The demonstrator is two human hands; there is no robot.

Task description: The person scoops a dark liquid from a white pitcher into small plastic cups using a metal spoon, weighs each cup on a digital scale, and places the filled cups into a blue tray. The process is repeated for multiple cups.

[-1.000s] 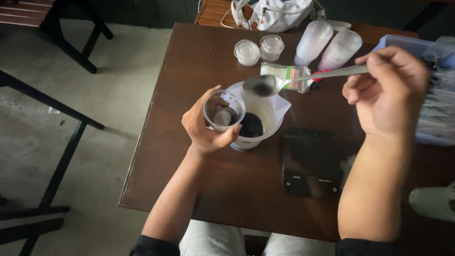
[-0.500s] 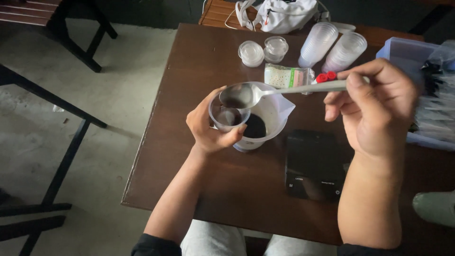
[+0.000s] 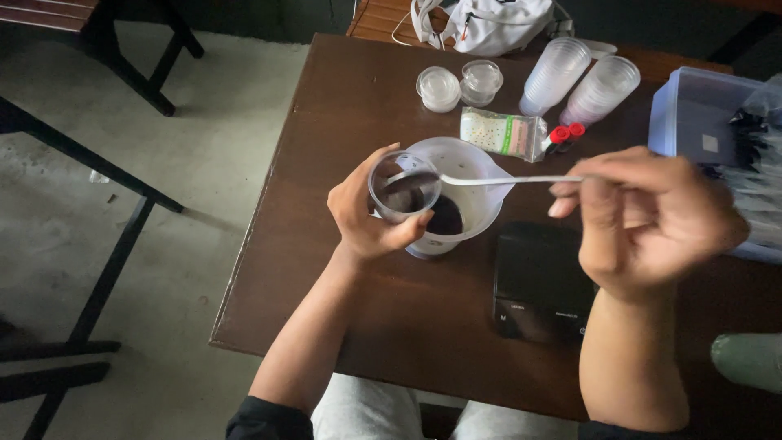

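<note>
Since the earlier pictures, the spoon (image 3: 489, 179) has come down from above the tub, and its bowl now sits inside the small clear cup (image 3: 405, 187), while the right hand has drawn back toward the right.

Head view: the left hand (image 3: 368, 213) has its grip closed round the small clear cup, fingers behind and thumb across the near rim, holding it tilted over the left edge of a white tub (image 3: 456, 195) with dark powder at its bottom. The right hand (image 3: 643, 220) pinches the handle end of the spoon between thumb and fingers, grip shut on it, the handle lying level across the tub's rim. The tub stands on the brown desk (image 3: 326, 106), near its middle. Just right of the tub and nearer lies a black scale (image 3: 542, 285). Beyond the tub lies a small patterned packet (image 3: 501, 133) with two red-capped tubes (image 3: 564, 134) at its right end. Farther off are two small lidded pots (image 3: 460, 84), two stacks of clear cups (image 3: 578, 85), and a white bag (image 3: 489, 20). A blue plastic box (image 3: 692, 114) sits at the right edge.
</note>
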